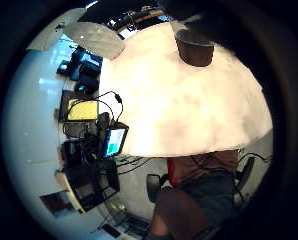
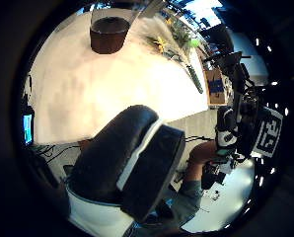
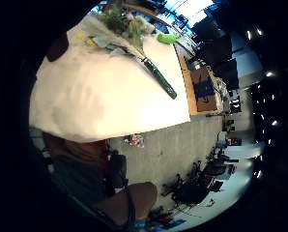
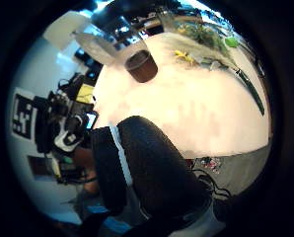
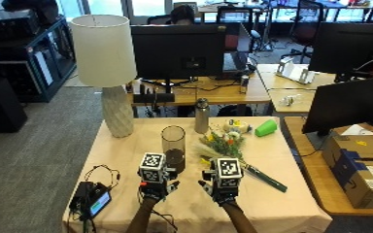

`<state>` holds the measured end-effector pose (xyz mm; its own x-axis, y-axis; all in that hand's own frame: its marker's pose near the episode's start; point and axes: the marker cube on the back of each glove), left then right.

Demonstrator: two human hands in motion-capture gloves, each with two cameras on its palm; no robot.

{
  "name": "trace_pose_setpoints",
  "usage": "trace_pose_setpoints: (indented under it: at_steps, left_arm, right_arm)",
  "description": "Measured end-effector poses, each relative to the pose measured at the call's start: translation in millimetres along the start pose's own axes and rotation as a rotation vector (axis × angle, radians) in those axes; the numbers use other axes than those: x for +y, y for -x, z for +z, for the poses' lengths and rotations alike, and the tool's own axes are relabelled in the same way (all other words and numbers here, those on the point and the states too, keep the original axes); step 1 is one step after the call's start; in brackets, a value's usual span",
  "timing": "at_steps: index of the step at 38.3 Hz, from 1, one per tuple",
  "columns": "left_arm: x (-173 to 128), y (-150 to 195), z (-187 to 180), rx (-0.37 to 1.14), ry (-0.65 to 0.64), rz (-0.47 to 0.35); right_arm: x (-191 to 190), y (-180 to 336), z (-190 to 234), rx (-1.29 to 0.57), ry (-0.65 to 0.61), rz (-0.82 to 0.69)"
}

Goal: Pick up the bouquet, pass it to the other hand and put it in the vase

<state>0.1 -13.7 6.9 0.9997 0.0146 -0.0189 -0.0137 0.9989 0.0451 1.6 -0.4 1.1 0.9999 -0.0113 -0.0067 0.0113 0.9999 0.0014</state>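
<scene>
Cream cloth covers the table (image 5: 128, 160) in an office of desks and dark monitors. Above its near edge the left hand (image 5: 155, 187) and right hand (image 5: 221, 188) hover side by side, apart, fingers spread, holding nothing. Just beyond them stands a tall clear glass vase with a dark base (image 5: 173, 149). To its right, the bouquet of green leaves with yellow and white flowers (image 5: 228, 150) lies flat. A white lamp (image 5: 106, 68) stands at the far left corner.

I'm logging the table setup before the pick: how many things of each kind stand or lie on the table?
Clear glass vase: 1
Flower bouquet with green wrapped stems: 1
White table lamp: 1
Grey metal bottle: 1
Green plastic cup: 1
Small black screen device: 1
Total: 6
</scene>
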Motion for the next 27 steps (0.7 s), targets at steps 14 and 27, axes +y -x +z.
trace_pose_setpoints:
  at_steps: [14, 27]
  left_arm:
    - [-1, -1, 1, 0.024, -0.002, 0.005]
    - [-1, -3, -3, 0.039, -0.013, 0.024]
  right_arm:
    - [-4, -3, 8, 0.016, -0.003, -0.003]
    - [-8, -16, 5, 0.039, -0.002, 0.004]
